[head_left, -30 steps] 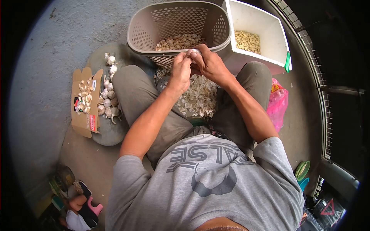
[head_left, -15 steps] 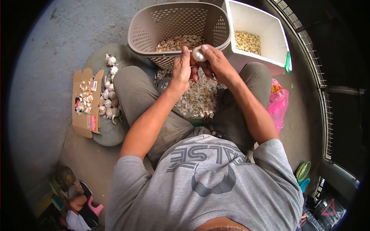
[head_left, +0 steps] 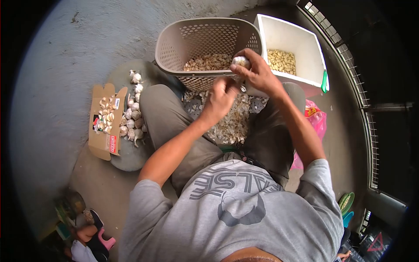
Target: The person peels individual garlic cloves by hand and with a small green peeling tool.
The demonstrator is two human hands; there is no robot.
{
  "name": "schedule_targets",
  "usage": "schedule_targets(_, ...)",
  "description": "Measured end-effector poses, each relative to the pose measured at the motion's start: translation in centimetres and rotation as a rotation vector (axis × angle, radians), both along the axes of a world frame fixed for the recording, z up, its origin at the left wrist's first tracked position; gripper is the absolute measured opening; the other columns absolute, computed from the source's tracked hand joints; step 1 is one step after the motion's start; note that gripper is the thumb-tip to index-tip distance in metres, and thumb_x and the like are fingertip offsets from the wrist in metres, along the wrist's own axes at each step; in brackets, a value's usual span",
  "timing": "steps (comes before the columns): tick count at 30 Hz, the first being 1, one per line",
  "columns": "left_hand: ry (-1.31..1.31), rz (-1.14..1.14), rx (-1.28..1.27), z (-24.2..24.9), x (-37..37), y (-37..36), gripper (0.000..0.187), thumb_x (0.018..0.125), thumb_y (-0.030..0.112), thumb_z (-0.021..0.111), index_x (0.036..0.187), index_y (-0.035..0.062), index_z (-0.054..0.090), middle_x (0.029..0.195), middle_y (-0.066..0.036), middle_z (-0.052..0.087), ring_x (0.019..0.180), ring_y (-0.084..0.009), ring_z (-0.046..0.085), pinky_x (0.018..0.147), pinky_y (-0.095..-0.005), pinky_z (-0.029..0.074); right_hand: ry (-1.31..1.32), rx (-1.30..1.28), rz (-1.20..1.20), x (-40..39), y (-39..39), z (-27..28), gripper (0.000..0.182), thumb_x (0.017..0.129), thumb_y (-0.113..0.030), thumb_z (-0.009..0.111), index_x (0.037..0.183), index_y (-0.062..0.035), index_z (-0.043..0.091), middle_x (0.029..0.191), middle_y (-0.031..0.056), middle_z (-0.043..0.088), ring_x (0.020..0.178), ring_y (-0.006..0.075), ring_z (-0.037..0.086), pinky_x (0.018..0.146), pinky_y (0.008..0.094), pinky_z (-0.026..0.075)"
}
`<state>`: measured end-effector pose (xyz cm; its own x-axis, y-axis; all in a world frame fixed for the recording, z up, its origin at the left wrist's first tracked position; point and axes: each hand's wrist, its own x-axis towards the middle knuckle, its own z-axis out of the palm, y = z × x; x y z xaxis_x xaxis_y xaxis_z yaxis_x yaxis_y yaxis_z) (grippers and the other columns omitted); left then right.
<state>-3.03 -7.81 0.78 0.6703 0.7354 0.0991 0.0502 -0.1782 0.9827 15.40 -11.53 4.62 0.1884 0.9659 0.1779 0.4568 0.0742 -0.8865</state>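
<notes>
In my right hand point(head_left: 261, 75) is a whitish garlic bulb point(head_left: 241, 62), gripped between thumb and fingers above the basket's near rim. My left hand point(head_left: 219, 98) is just below and to the left of it, fingers curled together and slightly blurred; what they pinch, if anything, is hidden. A small white scrap point(head_left: 243, 88) shows between the two hands, perhaps a peel. Beneath them a heap of papery garlic skins point(head_left: 229, 120) lies between my knees.
A brown perforated basket point(head_left: 163, 50) holds garlic cloves point(head_left: 207, 62). Beside it, a white box point(head_left: 301, 43) contains peeled cloves point(head_left: 281, 61). To the left, garlic bulbs point(head_left: 134, 115) and a cardboard box point(head_left: 101, 142) with cloves rest on a grey round surface point(head_left: 124, 163). A pink bag point(head_left: 317, 124) lies right.
My left hand has come away from the bulb, down toward me. My right hand still holds the bulb, now turned and farther right. The whole view has shifted slightly.
</notes>
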Motion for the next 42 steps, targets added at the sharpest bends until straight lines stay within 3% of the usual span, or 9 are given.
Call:
schedule_targets(3,0.084,-0.309,0.017,3.4,-0.3,-4.0,0.025,0.095,0.022,0.068,0.100,-0.0022,0.069,0.093,-0.012,0.068,0.086,-0.0207,0.064,0.083,-0.0363,0.052,-0.006,-0.064,0.150,0.8,1.6,4.6,0.044,0.094,-0.038,0.076,0.116,-0.0030,0.060,0.093,0.0053,0.065,0.083,0.0125,0.064,0.071,0.0293,0.055)
schedule_targets(6,-0.110,-0.591,0.259,6.3,1.0,-10.9,0.037,0.091,0.032,0.073,0.100,-0.0031,0.069,0.089,-0.019,0.067,0.088,-0.0331,0.066,0.082,-0.0432,0.053,-0.271,0.076,0.269,0.8,4.7,9.6,0.035,0.091,-0.023,0.080,0.111,0.0006,0.064,0.095,0.0091,0.068,0.086,0.0111,0.063,0.073,0.0280,0.051)
schedule_targets(8,-0.075,-0.870,0.120,9.7,2.0,-14.9,0.046,0.092,0.036,0.072,0.111,-0.0053,0.064,0.102,-0.023,0.064,0.095,-0.0370,0.066,0.087,-0.0444,0.053,-0.316,-0.025,0.333,1.7,7.3,13.3,0.044,0.092,-0.035,0.079,0.116,-0.0011,0.064,0.099,0.0087,0.071,0.089,0.0137,0.067,0.078,0.0302,0.055)
schedule_targets(10,-0.339,-0.847,0.032,10.1,3.5,-19.3,0.039,0.091,0.020,0.073,0.119,-0.0031,0.059,0.112,-0.023,0.058,0.107,-0.0421,0.062,0.093,-0.0443,0.051,-0.446,0.115,0.288,2.9,9.4,15.6,0.041,0.092,-0.030,0.077,0.119,-0.0021,0.065,0.103,0.0073,0.071,0.094,0.0127,0.067,0.084,0.0303,0.055)
schedule_targets(16,-0.372,-0.891,-0.200,12.5,5.0,-20.4,0.042,0.086,0.000,0.069,0.127,0.0033,0.059,0.107,-0.013,0.060,0.096,-0.0240,0.065,0.079,-0.0332,0.054,-0.567,0.054,0.159,0.7,5.4,27.6,0.048,0.086,-0.037,0.080,0.109,0.0029,0.066,0.094,0.0093,0.070,0.087,0.0170,0.067,0.077,0.0320,0.054)
schedule_targets(19,-0.435,-0.985,-0.877,12.0,6.0,-22.3,0.043,0.080,-0.003,0.065,0.123,0.0006,0.063,0.101,-0.002,0.063,0.088,-0.0108,0.063,0.074,-0.0269,0.053,-0.516,0.092,0.093,1.7,3.0,28.8,0.045,0.084,-0.034,0.081,0.107,0.0023,0.067,0.093,0.0077,0.070,0.088,0.0158,0.066,0.078,0.0310,0.053)
schedule_targets(26,-0.269,-1.278,-1.407,12.4,3.0,-24.5,0.057,0.079,0.002,0.063,0.135,-0.0074,0.060,0.123,-0.011,0.070,0.109,-0.0165,0.067,0.096,-0.0279,0.052,-0.577,0.159,-0.041,2.3,-2.7,30.0,0.036,0.083,-0.022,0.082,0.108,-0.0001,0.069,0.090,0.0049,0.069,0.083,0.0132,0.063,0.076,0.0306,0.051)
schedule_targets(34,-0.236,-1.610,-1.161,12.0,2.9,-25.6,0.057,0.083,0.007,0.073,0.135,-0.0096,0.058,0.128,-0.010,0.068,0.112,-0.0137,0.063,0.099,-0.0266,0.049,-0.819,0.073,-0.132,8.6,-5.1,30.1,0.037,0.092,-0.025,0.078,0.124,-0.0098,0.067,0.102,0.0008,0.068,0.097,0.0091,0.063,0.088,0.0276,0.051)
schedule_targets(42,-0.271,-1.400,-1.415,12.2,2.2,-25.5,0.060,0.083,0.007,0.069,0.139,-0.0077,0.054,0.131,-0.012,0.065,0.117,-0.0152,0.062,0.101,-0.0277,0.049,-0.782,0.078,-0.151,7.7,-6.2,30.5,0.036,0.093,-0.024,0.077,0.124,-0.0088,0.067,0.104,-0.0003,0.065,0.098,0.0077,0.061,0.088,0.0244,0.050)
